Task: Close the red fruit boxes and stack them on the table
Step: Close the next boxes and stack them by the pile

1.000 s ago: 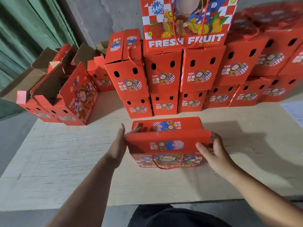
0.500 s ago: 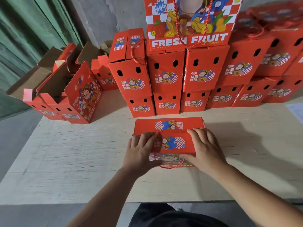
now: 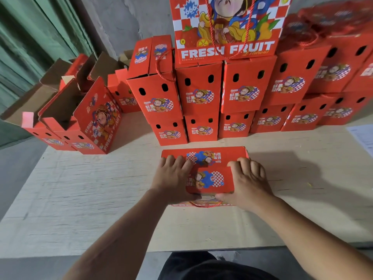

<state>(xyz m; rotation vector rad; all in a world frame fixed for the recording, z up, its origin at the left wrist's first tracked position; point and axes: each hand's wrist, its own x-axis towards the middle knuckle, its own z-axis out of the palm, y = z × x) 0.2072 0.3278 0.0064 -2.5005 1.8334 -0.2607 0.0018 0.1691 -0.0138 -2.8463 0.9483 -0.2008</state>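
Red fruit box (image 3: 207,178) lies near the front edge of the table (image 3: 101,199), centred, top flaps uppermost. Both hands are on it. Left hand (image 3: 173,178) lies across the left part of the top, fingers reaching over onto the far flap, thumb down at the near edge. Right hand (image 3: 248,184) mirrors it on the right, fingers bent over the flap seam, thumb under the near edge by the red cord handle (image 3: 205,205). Both hands look clamped on the box rather than just resting flat.

Step in hand, by my reading: pressing the two top flaps shut before lifting. To do it well: press evenly on both sides so the near flap seats flush over the far one; keep the cord free at the front, not pinched under a flap; check corners sit square.

Surroundings: stacked closed boxes (image 3: 201,93) run along the back edge, two tiers, with a large upright box (image 3: 226,27) on top at the centre. Open boxes (image 3: 66,118) with raised flaps cluster at the back-left corner, evidently not yet closed. A sheet of paper (image 3: 361,138) lies at the right edge.

Obstruction: none between box and stack. The tall stack looks easy to knock; place gently. Free room seems best at the stack's left end.
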